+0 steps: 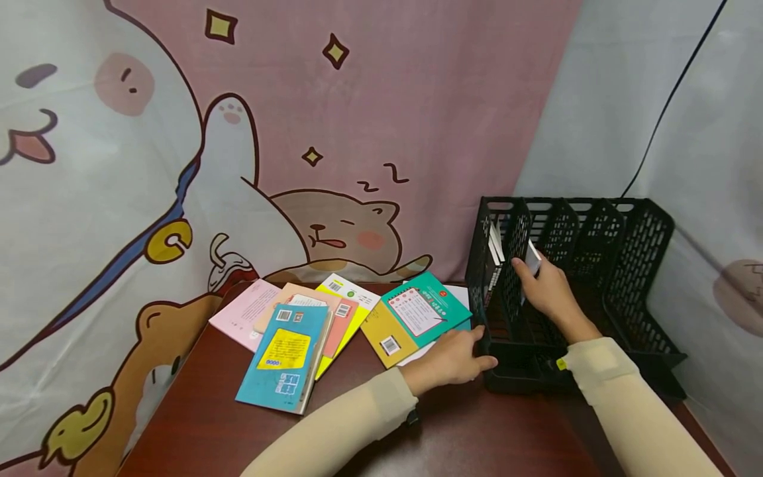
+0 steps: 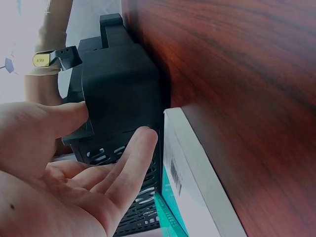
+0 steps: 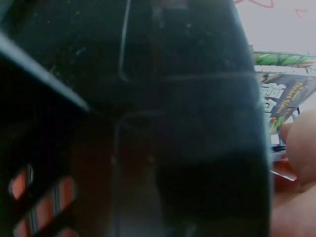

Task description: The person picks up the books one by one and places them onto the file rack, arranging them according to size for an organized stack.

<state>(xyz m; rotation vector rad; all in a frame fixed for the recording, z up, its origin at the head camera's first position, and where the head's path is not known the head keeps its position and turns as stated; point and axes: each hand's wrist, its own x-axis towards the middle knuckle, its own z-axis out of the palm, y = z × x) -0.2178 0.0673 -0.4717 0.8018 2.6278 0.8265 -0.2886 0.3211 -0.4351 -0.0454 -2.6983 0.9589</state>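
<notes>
In the head view my right hand (image 1: 551, 291) grips a thin book (image 1: 532, 260), its pale edge upright, in the second slot from the left of a black file rack (image 1: 524, 374). Most of that book is hidden behind the hand. In the right wrist view a printed cover (image 3: 289, 94) shows beside my fingers. My left hand (image 1: 453, 356) rests at the rack's front left corner. In the left wrist view its thumb touches the front part, while the fingers extend loosely along the perforated side. Several books (image 1: 494, 258) stand in the leftmost slot.
A green and yellow book (image 1: 411, 318) lies over white ones, close against the rack's left side. Farther left, a blue book (image 1: 286, 358) tops a fanned pile with pink (image 1: 241, 311) and yellow (image 1: 352, 291) books. A printed curtain (image 1: 453, 99) hangs behind the table (image 1: 441, 437).
</notes>
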